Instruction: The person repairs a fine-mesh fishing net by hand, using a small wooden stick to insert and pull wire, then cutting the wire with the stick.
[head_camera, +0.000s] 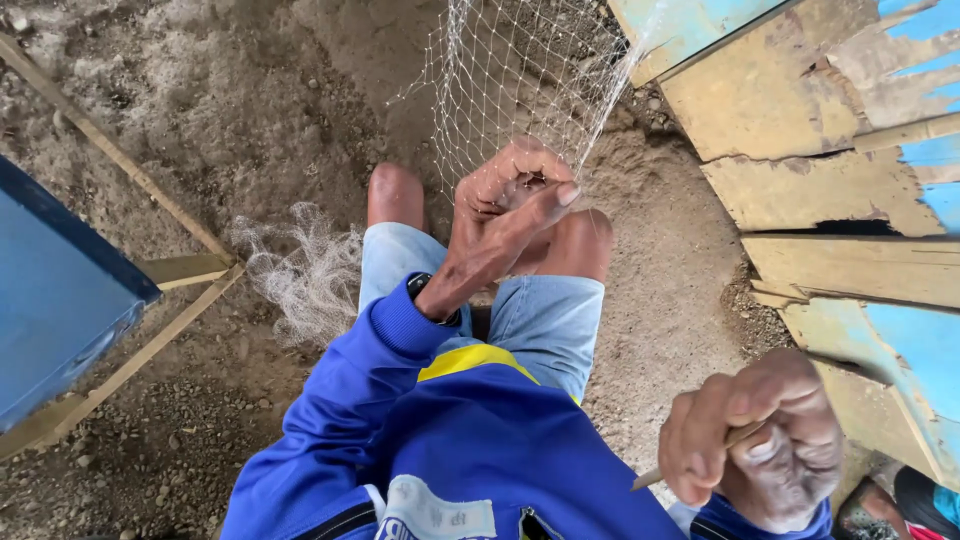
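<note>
Above our knees, our left hand (510, 205) is clamped on a bunch of thin white fishing net (525, 80), fingers curled tight w/ thumb laid along the top; the net stretches up & away toward the peeling blue-and-yellow boat hull (840, 210). Our right hand (755, 440), low at right, is closed round a slim wooden netting needle (655, 476). More net lies heaped on the dirt floor (260, 100) by our left leg, near a blue box (55, 290).
</note>
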